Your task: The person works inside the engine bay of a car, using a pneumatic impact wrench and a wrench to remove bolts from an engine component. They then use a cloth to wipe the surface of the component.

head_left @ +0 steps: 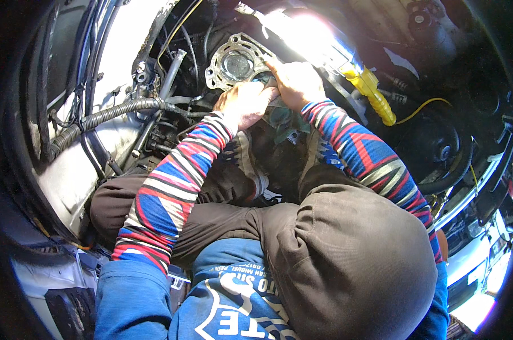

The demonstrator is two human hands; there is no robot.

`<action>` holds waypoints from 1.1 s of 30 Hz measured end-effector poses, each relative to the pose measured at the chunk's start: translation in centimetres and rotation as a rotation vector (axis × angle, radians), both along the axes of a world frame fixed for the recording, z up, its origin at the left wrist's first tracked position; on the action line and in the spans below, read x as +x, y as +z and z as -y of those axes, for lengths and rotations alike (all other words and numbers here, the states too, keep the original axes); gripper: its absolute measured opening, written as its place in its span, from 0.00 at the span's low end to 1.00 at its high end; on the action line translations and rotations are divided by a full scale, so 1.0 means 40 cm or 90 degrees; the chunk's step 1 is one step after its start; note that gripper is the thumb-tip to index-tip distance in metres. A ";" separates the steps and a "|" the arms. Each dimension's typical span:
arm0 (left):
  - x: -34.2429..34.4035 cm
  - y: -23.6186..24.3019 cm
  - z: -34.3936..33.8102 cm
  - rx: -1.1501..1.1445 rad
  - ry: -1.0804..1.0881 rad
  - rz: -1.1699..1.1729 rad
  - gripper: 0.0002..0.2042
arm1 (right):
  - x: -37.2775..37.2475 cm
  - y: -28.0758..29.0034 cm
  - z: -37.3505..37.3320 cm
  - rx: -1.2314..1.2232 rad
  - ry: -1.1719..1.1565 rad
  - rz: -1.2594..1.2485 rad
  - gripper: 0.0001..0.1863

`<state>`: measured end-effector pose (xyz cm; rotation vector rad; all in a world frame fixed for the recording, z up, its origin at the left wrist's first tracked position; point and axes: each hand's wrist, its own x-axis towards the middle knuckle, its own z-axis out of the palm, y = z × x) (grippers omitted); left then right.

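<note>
An engine block (218, 72) with a pale metal top face lies ahead of me, with a round piston crown (237, 66) showing in one bore. Close to my body, my left hand (240, 106) bends over the block's near edge. Its fingers are closed, and whatever they hold is hidden beneath them. To its right, my right hand (297, 84) reaches onto the block with the index finger stretched along the top face and the thumb apart, beside my left fingertips. Below the hands hangs a greenish cloth-like piece (281, 120), partly in shadow.
A lit work lamp with a yellow handle (372, 96) lies right of the block, its yellow cord running right. At left, a ribbed black hose (126, 107) crosses a white body panel (78, 170). My shoes (246, 164) stand below the block, inside the engine bay.
</note>
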<state>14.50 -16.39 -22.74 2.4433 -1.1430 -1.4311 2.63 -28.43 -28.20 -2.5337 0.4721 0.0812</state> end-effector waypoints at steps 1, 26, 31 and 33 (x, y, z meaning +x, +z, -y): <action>0.010 0.000 0.006 -0.029 -0.059 0.004 0.24 | -0.001 0.001 -0.001 0.000 -0.021 -0.003 0.18; 0.139 -0.006 0.183 -0.069 -0.532 -0.016 0.22 | -0.004 -0.014 -0.049 0.034 -0.351 -0.014 0.13; 0.108 0.024 0.086 -0.120 -0.376 0.080 0.22 | -0.077 0.030 -0.010 0.680 -0.525 0.057 0.30; 0.106 0.034 0.053 -0.099 -0.298 0.090 0.20 | -0.131 0.069 0.005 0.740 -0.476 0.077 0.31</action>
